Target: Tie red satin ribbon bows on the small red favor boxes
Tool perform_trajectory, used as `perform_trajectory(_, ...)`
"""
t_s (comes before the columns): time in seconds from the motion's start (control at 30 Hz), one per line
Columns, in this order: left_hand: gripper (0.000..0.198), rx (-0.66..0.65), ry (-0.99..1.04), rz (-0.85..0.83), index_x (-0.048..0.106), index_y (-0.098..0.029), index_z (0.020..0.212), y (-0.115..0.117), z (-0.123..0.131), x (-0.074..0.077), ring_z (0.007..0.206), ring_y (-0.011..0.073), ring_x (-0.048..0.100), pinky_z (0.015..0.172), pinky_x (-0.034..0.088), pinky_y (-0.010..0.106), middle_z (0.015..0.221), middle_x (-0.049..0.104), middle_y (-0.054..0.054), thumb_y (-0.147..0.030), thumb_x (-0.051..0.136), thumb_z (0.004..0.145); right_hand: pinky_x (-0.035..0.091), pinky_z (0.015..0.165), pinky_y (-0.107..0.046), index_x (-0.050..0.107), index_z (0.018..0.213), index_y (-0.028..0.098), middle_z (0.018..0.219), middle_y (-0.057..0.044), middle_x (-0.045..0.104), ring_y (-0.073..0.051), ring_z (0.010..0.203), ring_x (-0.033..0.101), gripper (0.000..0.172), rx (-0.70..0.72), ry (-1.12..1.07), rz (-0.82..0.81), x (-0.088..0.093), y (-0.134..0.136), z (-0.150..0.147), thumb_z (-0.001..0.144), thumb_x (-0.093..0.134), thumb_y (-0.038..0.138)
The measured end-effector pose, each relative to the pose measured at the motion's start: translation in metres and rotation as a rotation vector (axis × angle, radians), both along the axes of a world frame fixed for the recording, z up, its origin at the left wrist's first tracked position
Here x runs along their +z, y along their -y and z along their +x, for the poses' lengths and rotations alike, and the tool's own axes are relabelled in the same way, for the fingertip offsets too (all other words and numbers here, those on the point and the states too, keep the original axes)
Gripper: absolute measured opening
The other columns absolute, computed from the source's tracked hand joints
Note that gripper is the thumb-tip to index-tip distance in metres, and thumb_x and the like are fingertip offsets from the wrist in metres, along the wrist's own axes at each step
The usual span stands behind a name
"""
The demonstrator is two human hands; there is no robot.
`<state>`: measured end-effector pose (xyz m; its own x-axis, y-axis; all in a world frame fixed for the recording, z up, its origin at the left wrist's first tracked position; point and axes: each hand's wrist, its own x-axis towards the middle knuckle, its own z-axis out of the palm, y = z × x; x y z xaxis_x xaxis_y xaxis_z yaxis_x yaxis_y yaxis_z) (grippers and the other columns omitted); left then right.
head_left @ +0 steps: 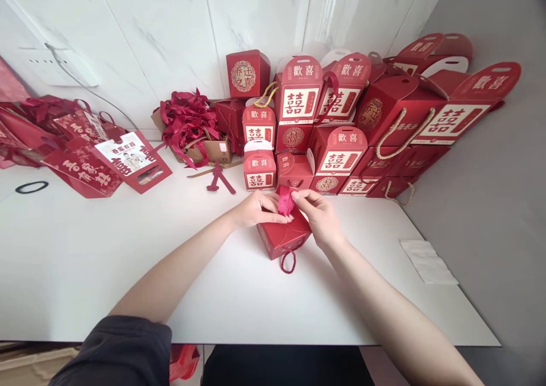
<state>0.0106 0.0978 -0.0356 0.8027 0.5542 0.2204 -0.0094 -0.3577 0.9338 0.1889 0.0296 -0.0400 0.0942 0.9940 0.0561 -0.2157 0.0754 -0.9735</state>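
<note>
A small red gift box (283, 236) lies on the white table in front of me, a dark red cord loop (289, 262) hanging from its near side. Above its top face is a bright pinkish-red ribbon (285, 200), bunched between my hands. My left hand (259, 210) reaches in from the left, its fingers closed at the ribbon's lower end and resting by the box top. From the right, my right hand (316, 212) pinches the ribbon's upper edge between thumb and forefinger. The ribbon's exact shape is partly covered by my fingers.
Behind stand stacked red gift boxes (341, 157), some with rope handles. A cardboard box (216, 151) overflows with red ribbons (187, 124). At left are red paper bags (81, 170) and a black ring (32, 187). A white tissue (427, 262) lies near the grey wall.
</note>
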Motion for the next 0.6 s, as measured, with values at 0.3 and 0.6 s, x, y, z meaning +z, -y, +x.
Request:
perform_trajectory(0.3, 0.018, 0.007, -0.030, 0.003, 0.080, -0.020, 0.087, 0.002, -0.001, 0.004, 0.104, 0.0231, 0.064, 0.094, 0.051, 0.037, 0.093, 0.077, 0.011, -0.031, 0.079, 0.074, 0.043, 0.055, -0.021, 0.066, 0.078, 0.020, 0.075, 0.002, 0.061, -0.009, 0.063, 0.054, 0.030, -0.200, -0.465, -0.170, 0.000, 0.007, 0.017, 0.067, 0.082, 0.042)
perform_trajectory(0.6, 0.033, -0.052, -0.071, -0.092, 0.079, -0.015, 0.089, -0.003, -0.001, 0.009, 0.096, 0.0228, 0.066, 0.089, 0.051, 0.034, 0.100, 0.074, 0.010, -0.045, 0.067, 0.084, 0.047, 0.062, -0.025, 0.065, 0.083, 0.023, 0.072, 0.002, 0.063, -0.012, 0.063, 0.057, 0.010, -0.156, 0.120, 0.323, 0.047, 0.043, -0.008, 0.085, 0.070, 0.031)
